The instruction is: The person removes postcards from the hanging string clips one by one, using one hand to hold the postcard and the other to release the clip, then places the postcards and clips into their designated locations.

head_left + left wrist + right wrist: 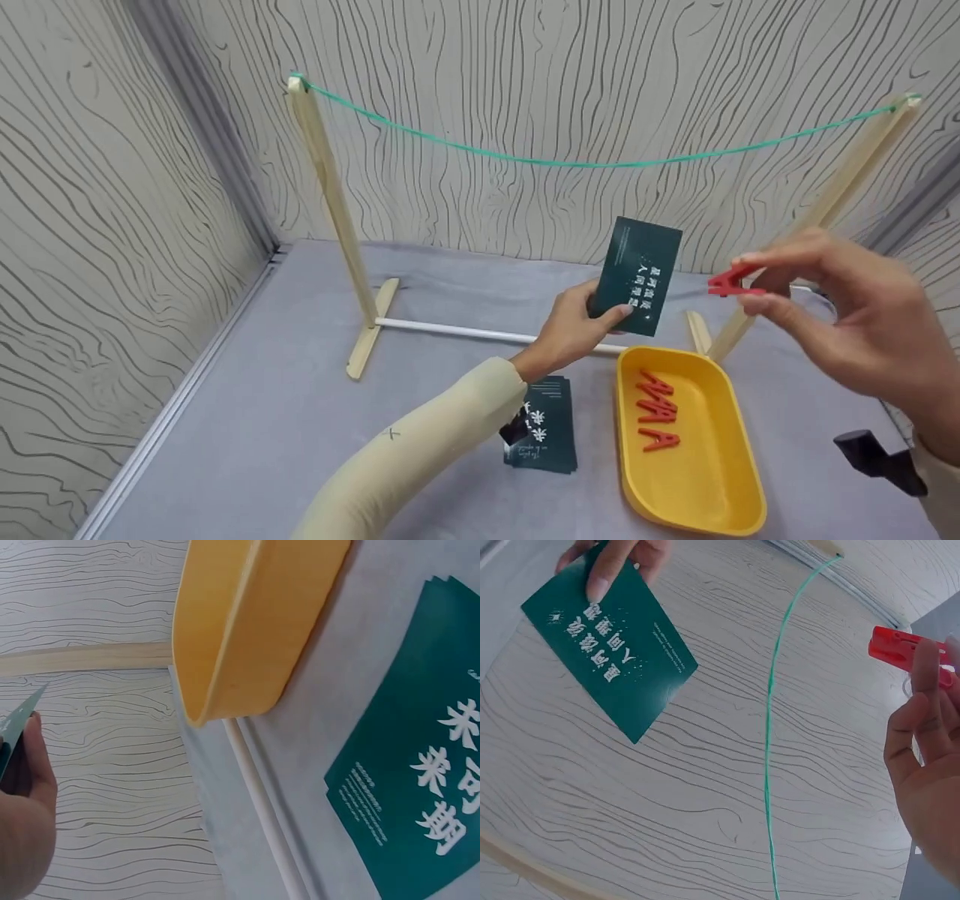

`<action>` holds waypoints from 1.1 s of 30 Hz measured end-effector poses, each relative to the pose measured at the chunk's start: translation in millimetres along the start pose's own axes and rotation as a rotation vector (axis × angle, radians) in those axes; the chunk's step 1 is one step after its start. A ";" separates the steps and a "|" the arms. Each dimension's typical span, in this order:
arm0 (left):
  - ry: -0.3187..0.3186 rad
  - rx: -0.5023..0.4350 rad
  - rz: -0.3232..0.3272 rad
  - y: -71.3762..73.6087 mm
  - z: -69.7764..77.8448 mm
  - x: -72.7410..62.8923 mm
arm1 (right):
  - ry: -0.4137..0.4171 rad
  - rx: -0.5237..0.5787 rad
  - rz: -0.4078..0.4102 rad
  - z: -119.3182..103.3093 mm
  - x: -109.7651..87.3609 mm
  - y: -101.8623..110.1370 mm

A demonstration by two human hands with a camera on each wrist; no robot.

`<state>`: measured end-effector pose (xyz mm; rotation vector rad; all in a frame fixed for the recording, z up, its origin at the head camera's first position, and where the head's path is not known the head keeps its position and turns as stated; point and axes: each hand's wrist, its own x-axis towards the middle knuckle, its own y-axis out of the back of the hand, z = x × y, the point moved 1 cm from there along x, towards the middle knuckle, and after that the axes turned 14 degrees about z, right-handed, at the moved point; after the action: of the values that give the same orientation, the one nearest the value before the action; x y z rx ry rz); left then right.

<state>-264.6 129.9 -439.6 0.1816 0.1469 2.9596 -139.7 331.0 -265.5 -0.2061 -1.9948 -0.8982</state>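
Between thumb and fingers, my left hand (574, 326) grips a dark green card (637, 270) with white characters, tilted and raised off the table. My right hand (862, 315) pinches a red clothespin (735, 281) by its handle ends, to the right of the card and apart from it. The right wrist view shows the same card (615, 652) and the red clothespin (904, 649) with a wide gap between them. Above both hands, a green string (525, 159) sags between two wooden posts.
A yellow tray (712, 465) with several red clothespins (658, 411) stands at the front right. Left of it lies a stack of green cards (551, 427). The left post (330, 195) and right post (847, 180) stand on wooden feet, joined by a white rod (457, 331).
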 end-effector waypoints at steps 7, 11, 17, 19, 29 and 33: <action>-0.003 -0.007 0.040 13.8 -10.0 -10.2 | 0.169 -0.188 -0.122 -8.6 -16.8 -17.0; 0.036 0.009 0.059 21.5 -20.2 -22.6 | 0.230 -0.168 -0.226 -8.3 -28.5 -31.4; 0.122 0.068 0.063 31.1 -38.0 -42.3 | 0.172 -0.170 -0.390 -2.7 -49.7 -54.5; 0.149 0.099 0.073 35.3 -43.6 -48.0 | 0.121 -0.169 -0.444 0.3 -57.1 -62.2; 0.216 0.111 0.054 58.3 -73.0 -73.0 | -0.185 -0.224 -0.686 25.1 -93.5 -90.6; 0.259 0.127 0.063 64.1 -82.8 -83.3 | -0.248 -0.221 -0.740 33.3 -105.9 -100.9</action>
<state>-204.5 45.1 -523.7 -0.1858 0.3688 3.0259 -148.6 301.1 -412.3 0.3431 -2.2282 -1.6243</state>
